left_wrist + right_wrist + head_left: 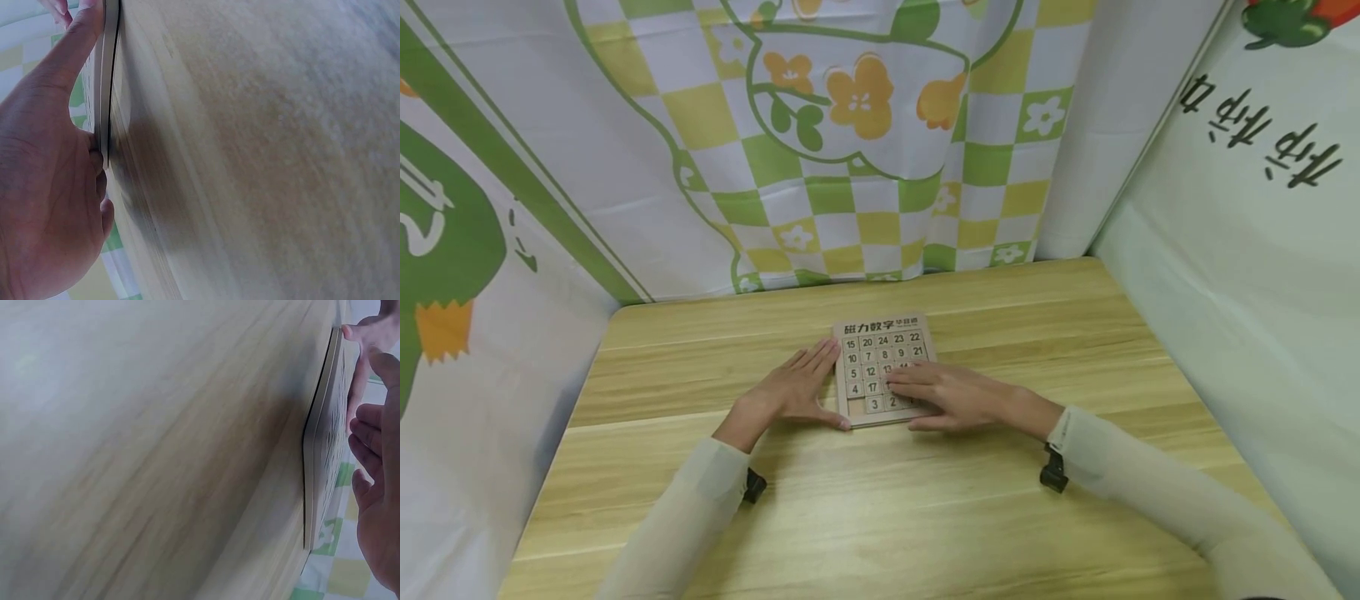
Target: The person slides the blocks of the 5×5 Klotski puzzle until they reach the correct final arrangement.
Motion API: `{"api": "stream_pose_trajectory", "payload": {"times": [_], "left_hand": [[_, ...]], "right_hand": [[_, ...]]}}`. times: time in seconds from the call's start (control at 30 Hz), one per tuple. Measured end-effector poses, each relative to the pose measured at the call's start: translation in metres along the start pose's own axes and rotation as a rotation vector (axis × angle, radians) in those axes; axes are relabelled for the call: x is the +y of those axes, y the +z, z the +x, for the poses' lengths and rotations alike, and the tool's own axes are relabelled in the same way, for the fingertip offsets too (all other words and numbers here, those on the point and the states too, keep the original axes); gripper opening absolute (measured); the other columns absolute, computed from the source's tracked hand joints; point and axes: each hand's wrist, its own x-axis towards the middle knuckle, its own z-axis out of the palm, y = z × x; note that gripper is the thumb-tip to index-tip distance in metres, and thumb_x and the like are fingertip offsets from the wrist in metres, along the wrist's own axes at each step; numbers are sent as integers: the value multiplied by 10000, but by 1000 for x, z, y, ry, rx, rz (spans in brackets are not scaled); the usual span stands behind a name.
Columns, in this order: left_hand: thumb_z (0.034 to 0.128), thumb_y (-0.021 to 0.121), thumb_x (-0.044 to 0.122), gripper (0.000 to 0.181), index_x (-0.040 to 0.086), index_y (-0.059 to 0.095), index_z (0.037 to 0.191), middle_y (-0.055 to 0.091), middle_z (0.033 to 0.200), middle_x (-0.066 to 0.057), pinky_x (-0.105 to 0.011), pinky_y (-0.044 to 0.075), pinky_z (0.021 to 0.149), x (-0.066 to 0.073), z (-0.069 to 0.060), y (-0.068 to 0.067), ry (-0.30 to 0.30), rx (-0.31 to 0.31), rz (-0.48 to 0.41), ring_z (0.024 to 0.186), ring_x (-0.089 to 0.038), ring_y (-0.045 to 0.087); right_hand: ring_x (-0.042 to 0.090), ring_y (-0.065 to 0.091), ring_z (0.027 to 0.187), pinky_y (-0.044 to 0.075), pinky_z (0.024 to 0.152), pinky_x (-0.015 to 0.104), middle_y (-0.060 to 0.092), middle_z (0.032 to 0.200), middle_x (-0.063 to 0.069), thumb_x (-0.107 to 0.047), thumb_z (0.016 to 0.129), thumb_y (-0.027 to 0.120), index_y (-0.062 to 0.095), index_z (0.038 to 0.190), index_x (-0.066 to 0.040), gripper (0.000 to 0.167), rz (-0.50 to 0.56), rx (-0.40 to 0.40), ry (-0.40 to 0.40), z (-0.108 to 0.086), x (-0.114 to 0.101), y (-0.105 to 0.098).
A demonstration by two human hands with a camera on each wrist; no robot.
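Observation:
A wooden sliding number puzzle (880,326) lies flat on the table, with numbered square tiles (868,342) in rows and a bare slot (857,407) at its lower left. Along the puzzle's left edge rests my left hand (790,389), fingers straight near the upper part and thumb at the lower left corner. My right hand (951,394) lies over the right part of the tiles, fingers extended, covering several of them. Fingertips reach near tile 13; whether they touch it I cannot tell. Edge-on, the puzzle's side (107,94) shows beside the left hand in the left wrist view.
The wood-grain table (925,517) extends around the puzzle. A printed checkered cloth (850,208) hangs behind its far edge, and white printed sheets (1232,275) stand at both sides. Small black devices (1054,468) sit at both wrists.

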Motion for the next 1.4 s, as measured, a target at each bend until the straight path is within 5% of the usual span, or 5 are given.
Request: {"api": "stream_pose_trajectory", "payload": {"times": [0.77, 1.4], "left_hand": [[795, 702, 838, 1412, 3, -6, 1688, -38, 1776, -170, -518, 93, 1344, 3, -3, -4, 6, 3, 8, 1649, -320, 7], [761, 673, 891, 1453, 44, -51, 1693, -92, 1776, -127, -488, 38, 1348, 0, 0, 1, -7, -12, -15, 1648, -273, -51]], "right_hand": [[403, 582, 1376, 473, 1161, 568, 616, 1478, 215, -431, 1056, 638, 609, 1446, 40, 612, -55, 156, -64, -45, -3, -4], [310, 555, 1429, 395, 1226, 538, 580, 1544, 139, -472, 1068, 604, 612, 1470, -18, 606, -71, 70, -18, -62, -4, 6]]}}
